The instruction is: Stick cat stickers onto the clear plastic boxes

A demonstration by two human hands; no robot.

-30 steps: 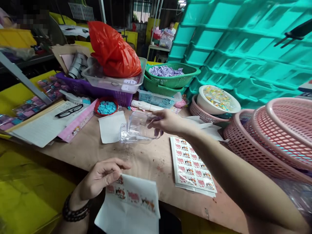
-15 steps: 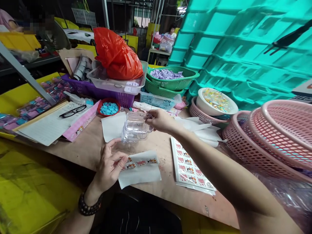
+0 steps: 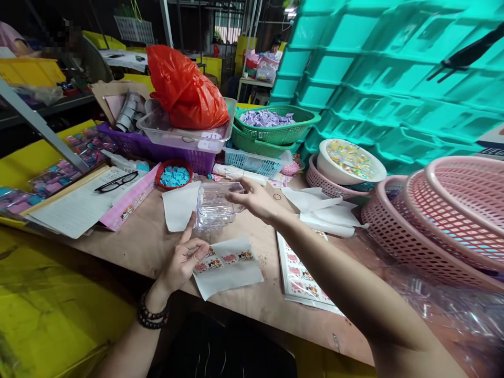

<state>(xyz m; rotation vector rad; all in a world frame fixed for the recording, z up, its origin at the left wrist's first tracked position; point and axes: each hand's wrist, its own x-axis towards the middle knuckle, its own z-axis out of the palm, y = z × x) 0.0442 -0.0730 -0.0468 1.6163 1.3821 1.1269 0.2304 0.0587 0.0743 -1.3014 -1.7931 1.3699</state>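
A small strip of backing paper with cat and pink stickers (image 3: 226, 262) is pinched between the thumb and fingers of my left hand (image 3: 185, 260). That hand's index finger points up beside a clear plastic box (image 3: 216, 205), at its near left corner. My right hand (image 3: 254, 198) grips the box's right rim, thumb and index finger around the edge. More clear plastic shows beneath the box; I cannot tell how many pieces are stacked. Under my right forearm lies a pile of sticker sheets (image 3: 295, 273). Blank white paper (image 3: 179, 207) lies left of the box.
Behind stand a red bowl of blue pieces (image 3: 175, 176), a purple basket (image 3: 165, 152) and green baskets (image 3: 275, 128). At right are a white bowl (image 3: 352, 163), pink baskets (image 3: 433, 226) and crumpled paper (image 3: 326, 210). Teal crates (image 3: 374, 68) rise behind. Glasses (image 3: 117, 181) rest at left.
The clear box has come down slightly and lines up more with the plastic beneath it. My left index finger has straightened upward; the sticker strip is still in that hand.
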